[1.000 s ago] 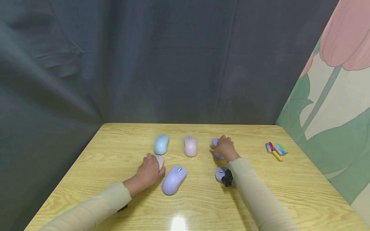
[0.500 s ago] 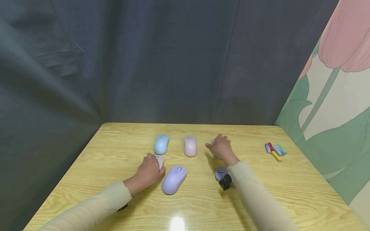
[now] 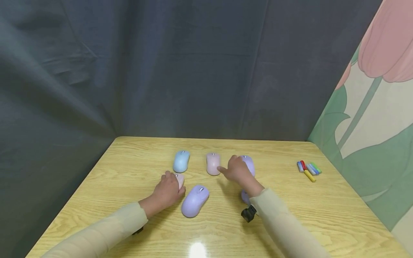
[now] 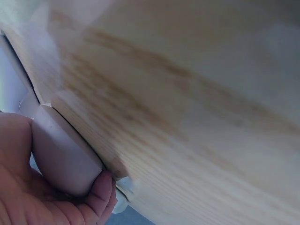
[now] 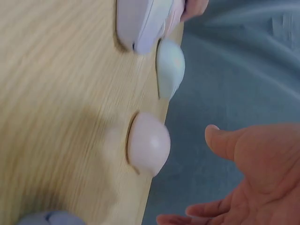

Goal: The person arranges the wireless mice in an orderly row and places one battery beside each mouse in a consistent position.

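My left hand holds a small pink computer mouse on the table, with thumb and fingers along its sides in the left wrist view. To its right lies a purple mouse, turned at an angle. My right hand hovers between a pink mouse and a purple mouse in the back row. Its thumb is spread toward the pink one, and nothing is in its grasp. Whether the thumb touches that mouse cannot be told from the head view; the right wrist view shows a gap.
A blue mouse stands at the left of the back row. Another purple mouse is partly hidden by the right sleeve and black wrist camera. Several small coloured sticks lie at the right. A dark curtain hangs behind the table.
My right hand has left the back purple mouse and moved left toward the pink one, uncovering more of the purple mouse. The left hand stays on its mouse.
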`<state>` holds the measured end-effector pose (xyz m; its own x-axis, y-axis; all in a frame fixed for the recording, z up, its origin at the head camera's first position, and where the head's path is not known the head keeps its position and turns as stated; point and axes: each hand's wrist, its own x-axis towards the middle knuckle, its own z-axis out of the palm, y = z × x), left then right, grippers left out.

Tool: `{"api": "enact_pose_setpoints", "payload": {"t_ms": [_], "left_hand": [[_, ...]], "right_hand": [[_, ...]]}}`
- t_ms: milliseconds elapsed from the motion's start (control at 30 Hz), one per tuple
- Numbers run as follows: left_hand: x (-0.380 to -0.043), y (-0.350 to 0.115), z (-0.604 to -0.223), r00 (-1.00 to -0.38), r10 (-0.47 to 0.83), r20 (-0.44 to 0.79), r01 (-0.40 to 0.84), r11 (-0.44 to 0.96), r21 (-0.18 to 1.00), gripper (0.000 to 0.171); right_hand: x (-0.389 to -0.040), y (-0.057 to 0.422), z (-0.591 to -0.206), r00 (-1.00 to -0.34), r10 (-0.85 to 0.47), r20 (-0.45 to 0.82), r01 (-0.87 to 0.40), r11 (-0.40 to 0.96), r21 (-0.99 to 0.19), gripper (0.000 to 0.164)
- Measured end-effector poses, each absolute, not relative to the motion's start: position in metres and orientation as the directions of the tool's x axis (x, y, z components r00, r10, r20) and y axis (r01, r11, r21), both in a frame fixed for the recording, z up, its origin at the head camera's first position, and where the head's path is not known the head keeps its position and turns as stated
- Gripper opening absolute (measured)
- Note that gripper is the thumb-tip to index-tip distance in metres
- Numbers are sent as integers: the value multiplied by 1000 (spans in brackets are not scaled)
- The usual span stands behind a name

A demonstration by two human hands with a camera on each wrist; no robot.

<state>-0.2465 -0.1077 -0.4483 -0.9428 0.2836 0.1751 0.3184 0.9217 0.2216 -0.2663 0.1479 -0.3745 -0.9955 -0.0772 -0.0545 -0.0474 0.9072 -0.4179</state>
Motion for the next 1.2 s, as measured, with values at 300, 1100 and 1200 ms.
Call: {"api": "enact_pose_setpoints", "payload": {"t_ms": [300, 1100, 1200], "left_hand": [[-247, -109, -448, -940, 292, 178, 326, 922, 210, 54], [-246, -108, -446, -934, 311, 178, 338, 928, 154, 58], [-246, -109, -445, -937, 309, 162, 334, 928, 165, 58]], "right_hand": [[-245, 127, -378, -973, -205, -105, -138, 884, -448, 58], [-214, 78, -398, -926, -355, -128, -271, 862, -429, 41], [-212, 75, -400, -931, -347, -116, -277, 876, -395, 43]]}}
